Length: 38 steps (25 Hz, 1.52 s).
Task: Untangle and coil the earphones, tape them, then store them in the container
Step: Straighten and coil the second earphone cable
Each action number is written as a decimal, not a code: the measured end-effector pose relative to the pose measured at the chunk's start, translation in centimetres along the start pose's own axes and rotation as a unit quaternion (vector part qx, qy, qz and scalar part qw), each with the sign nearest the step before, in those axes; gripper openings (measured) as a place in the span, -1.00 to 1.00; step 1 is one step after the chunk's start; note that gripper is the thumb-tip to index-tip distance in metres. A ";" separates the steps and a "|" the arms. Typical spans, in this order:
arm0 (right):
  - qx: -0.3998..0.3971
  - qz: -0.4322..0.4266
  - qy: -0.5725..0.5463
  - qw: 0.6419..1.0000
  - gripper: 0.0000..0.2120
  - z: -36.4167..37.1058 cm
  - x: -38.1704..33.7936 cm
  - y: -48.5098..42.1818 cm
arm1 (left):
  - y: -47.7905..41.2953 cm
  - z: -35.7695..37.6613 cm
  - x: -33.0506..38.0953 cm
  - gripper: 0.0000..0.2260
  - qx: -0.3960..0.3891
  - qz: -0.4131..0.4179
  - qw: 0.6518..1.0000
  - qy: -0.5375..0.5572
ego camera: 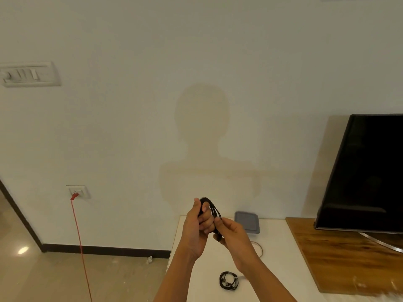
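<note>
I have both hands raised over the white desk [274, 258], well above its surface. My left hand [197, 227] is wrapped around a black coiled earphone cable [214, 209], its fingers [207, 223] curled tight on the loops, which stand up past the thumb. My right hand [234, 236] meets it from the right, its fingers [218, 221] pinched narrow on the lower strands of the same coil, so both hands hold that one bundle between them. On the desk, near me and a little to the right, a second black coiled earphone set with small silvery parts [229, 280] lies flat, apart from my hands. At the far edge of the desk, against the pale wall, sits a grey plastic container with a closed lid [247, 222], partly hidden by my right hand. A thin pale ring-shaped loop [259, 249] lies just near of it; I cannot tell what it is. A black flat-screen television [366, 171] stands on a brown wooden board [340, 258] at the right. On the left, a red cord [79, 240] hangs from a white wall socket [78, 191] to the floor
</note>
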State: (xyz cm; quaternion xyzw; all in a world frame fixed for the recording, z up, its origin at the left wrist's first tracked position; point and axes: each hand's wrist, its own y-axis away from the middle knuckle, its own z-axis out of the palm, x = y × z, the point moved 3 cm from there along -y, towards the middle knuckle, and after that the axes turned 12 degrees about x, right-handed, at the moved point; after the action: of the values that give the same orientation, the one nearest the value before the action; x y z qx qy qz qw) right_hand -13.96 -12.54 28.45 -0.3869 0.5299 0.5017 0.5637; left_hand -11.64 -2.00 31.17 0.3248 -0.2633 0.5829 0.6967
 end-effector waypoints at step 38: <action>-0.045 -0.143 0.237 0.960 -0.89 -4.6 3.1 -6.9 | -4.7 -3.7 -6.3 -0.68 0.040 -0.175 0.946 -0.270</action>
State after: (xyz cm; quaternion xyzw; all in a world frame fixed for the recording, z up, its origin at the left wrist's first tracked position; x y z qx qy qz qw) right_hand -8.39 -17.87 24.07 -0.5918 0.5643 0.3330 0.4695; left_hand -8.16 -3.73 23.40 0.5386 -0.3567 0.3524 0.6771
